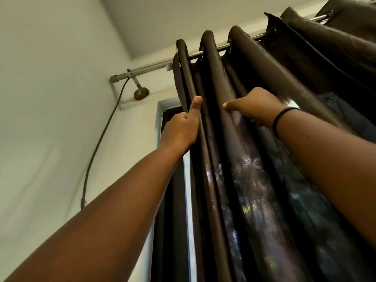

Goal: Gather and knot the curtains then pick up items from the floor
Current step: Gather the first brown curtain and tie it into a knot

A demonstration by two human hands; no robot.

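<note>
My left hand (183,127) grips the left edge fold of the dark brown shiny curtain (240,110), thumb pointing up. My right hand (254,108), toward three o'clock, pinches the next fold. The curtain hangs from a silver metal rod (150,67) at twelve o'clock.

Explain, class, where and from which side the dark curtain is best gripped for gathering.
Grip the curtain around its hanging folds below the rod, one hand from each side, as the left hand and right hand do; the folds run vertically and probably bunch sideways.
</note>
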